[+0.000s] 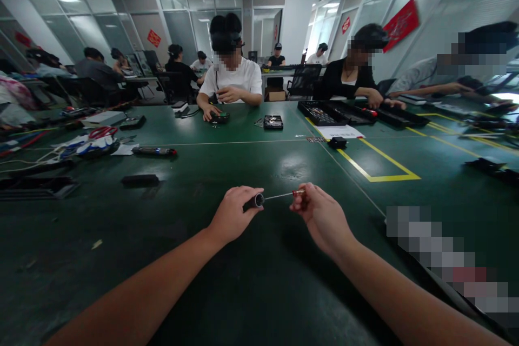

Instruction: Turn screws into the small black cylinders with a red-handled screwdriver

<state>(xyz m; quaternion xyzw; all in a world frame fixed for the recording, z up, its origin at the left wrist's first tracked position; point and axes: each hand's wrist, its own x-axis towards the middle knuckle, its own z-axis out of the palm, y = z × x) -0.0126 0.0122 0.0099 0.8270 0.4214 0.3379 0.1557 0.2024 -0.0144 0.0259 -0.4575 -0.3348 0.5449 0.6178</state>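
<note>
My left hand (pixel 233 213) is closed around a short dark cylindrical handle (pixel 254 201), whose round end points to the right. My right hand (pixel 318 211) pinches the far end of a thin metal shaft (pixel 278 195) with a small reddish tip (pixel 299 192). The shaft runs between the two hands, its left end at the handle's mouth. Both hands hover just above the dark green table (pixel 259 281).
Across the table a person in a white shirt (pixel 231 78) handles a small device (pixel 221 117); a hard drive (pixel 273 121) lies nearby. Black trays (pixel 336 113) and another person sit at right. Cables, scissors (pixel 101 132) and a screwdriver (pixel 154 151) lie at left. Yellow tape (pixel 389 165) marks the table.
</note>
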